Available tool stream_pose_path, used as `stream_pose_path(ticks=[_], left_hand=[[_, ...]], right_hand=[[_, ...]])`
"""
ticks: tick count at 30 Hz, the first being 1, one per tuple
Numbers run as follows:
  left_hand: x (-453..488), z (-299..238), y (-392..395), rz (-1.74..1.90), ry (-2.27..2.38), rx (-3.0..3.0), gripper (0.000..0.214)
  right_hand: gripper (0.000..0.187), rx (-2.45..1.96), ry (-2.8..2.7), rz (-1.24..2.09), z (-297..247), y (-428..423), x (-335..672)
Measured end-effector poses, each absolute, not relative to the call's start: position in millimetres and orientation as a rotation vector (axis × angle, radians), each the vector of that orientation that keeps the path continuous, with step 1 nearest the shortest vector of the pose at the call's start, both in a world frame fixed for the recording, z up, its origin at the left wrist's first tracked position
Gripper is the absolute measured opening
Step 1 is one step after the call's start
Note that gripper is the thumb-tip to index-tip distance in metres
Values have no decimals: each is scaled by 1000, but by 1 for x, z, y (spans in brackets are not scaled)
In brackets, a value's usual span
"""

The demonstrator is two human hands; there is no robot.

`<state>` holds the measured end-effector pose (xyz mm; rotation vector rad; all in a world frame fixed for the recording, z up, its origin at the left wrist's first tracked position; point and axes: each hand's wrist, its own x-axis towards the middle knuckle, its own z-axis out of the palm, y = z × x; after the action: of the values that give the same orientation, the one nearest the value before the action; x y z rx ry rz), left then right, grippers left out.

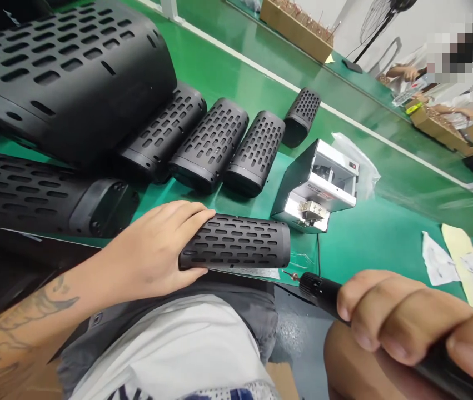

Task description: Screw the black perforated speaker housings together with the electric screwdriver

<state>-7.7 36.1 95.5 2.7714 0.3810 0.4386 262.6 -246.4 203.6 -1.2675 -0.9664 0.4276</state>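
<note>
My left hand point(163, 244) wraps round one end of a black slotted housing point(240, 243) that lies sideways at the near edge of the green table. In my right hand point(411, 316) is a black electric screwdriver point(319, 291), fingers closed round its body. Its tip points left and stands a little apart from the housing's right end, with what looks like a small screw on it. Beyond my left hand stand several more slotted housings point(213, 144), and a larger one point(94, 72) looms at the upper left.
A white and black benchtop machine point(315, 189) stands right of the housings. Plastic film point(440, 258) and yellow paper point(465, 266) lie at the right. Across the divider are cardboard boxes point(298, 28), a fan point(380, 25) and other people's hands point(405, 72).
</note>
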Motion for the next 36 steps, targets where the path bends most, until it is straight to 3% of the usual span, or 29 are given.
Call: stream_pose_path(ticks=[2,7,13,20,25,31,36], left_hand=[[-7,95,37,435,388,2764,84],[-7,97,35,425,390,2751,83],[-8,96,35,421,406,2716,86],[-7,96,36,423,360,2744,83],[-8,94,37,427,383,2720,86],[-8,93,35,467,370,2680,88],[-6,93,32,472,397,2687,88]], right_hand=[[16,-1299,-989,379,213,-235,259],[17,-1273,-1152,633,223,-218,271],[27,-1194,-1090,457,211,-201,255],[36,-1214,-1031,536,213,-190,250],[53,-1198,-877,561,215,-167,243],[40,-1189,-983,576,207,-175,237],[48,-1141,-1143,628,198,-183,255]])
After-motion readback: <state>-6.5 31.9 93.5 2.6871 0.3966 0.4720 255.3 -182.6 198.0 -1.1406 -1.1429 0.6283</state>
